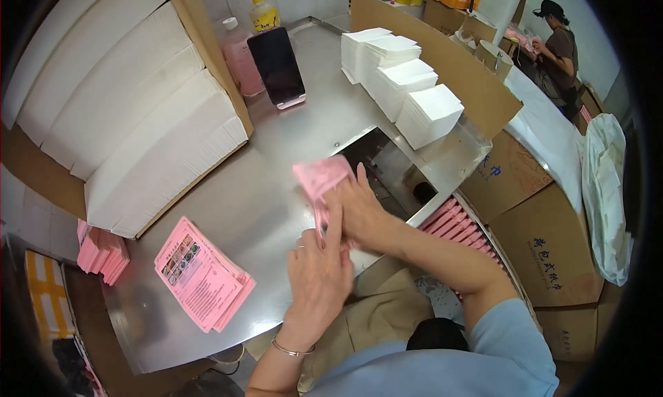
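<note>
One pink paper piece (323, 178), blurred, between both hands over the table (238, 197), just left of a dark rectangular opening (369, 155); long axis running near to far, broad end pointing away from the body and slightly left, narrower end toward the lap; contact with the tabletop impossible to tell. Left hand (318, 276): at the narrow near end, fingers bent and close together, ring and bracelet (293, 351) worn; exact grip hidden, impossible to tell. Right hand (362, 214): reaching across from the right, back upward, fingers extended over the pink piece's right side; pinching or merely pressing, impossible to tell. To the left, flat on the table: one stack of pink printed sheets (204, 276), long axis slanting from far left to near right, small picture grid toward the far end. Farther left: large open carton (238, 114) with rows of white paper; more pink packets (103, 255) below its near corner. At the far side: dark-screened phone (276, 65) leaning upright on a stand, two bottles (242, 55) behind. Far right: row of white paper stacks (429, 110) alongside a cardboard panel (431, 52). Beneath the right forearm: row of pink packs (464, 230). In the background: one co-worker (558, 55) in a dark cap.
</note>
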A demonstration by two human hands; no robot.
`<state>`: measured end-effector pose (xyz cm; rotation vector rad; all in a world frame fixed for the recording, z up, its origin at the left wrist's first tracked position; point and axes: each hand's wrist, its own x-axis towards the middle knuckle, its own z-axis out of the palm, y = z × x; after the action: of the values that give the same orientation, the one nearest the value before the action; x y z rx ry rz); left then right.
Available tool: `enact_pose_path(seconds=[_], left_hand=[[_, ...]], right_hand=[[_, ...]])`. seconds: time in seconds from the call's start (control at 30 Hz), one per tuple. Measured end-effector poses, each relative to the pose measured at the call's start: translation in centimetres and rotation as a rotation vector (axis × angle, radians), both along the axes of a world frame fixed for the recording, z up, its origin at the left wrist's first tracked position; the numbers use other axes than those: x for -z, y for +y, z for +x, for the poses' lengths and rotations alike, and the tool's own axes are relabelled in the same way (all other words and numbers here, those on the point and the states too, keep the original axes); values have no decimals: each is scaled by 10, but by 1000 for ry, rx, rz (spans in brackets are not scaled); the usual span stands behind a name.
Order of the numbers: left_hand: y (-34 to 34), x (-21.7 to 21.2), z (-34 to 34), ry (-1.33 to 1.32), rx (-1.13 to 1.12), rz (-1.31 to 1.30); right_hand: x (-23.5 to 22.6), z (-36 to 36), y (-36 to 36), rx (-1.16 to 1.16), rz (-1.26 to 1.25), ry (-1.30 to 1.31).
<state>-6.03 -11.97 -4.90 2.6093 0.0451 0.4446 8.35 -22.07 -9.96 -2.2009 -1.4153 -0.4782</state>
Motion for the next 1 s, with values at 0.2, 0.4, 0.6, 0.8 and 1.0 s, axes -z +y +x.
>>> enact_pose_path(seconds=[0.2, 0.4, 0.6, 0.8, 1.0], left_hand=[[26, -7, -48, 24, 49, -165], [103, -3, -98, -289, -374, 90], [152, 8, -118, 281, -540, 273], [95, -4, -76, -146, -275, -326], [13, 21, 0, -81, 10, 111]], right_hand=[[12, 55, -53, 295, -133, 420], [-74, 47, -78, 407, 126, -285], [-54, 121, -111, 658, -8, -326], [-54, 121, -105, 642, 134, -236], [-58, 126, -119, 647, 99, -25]])
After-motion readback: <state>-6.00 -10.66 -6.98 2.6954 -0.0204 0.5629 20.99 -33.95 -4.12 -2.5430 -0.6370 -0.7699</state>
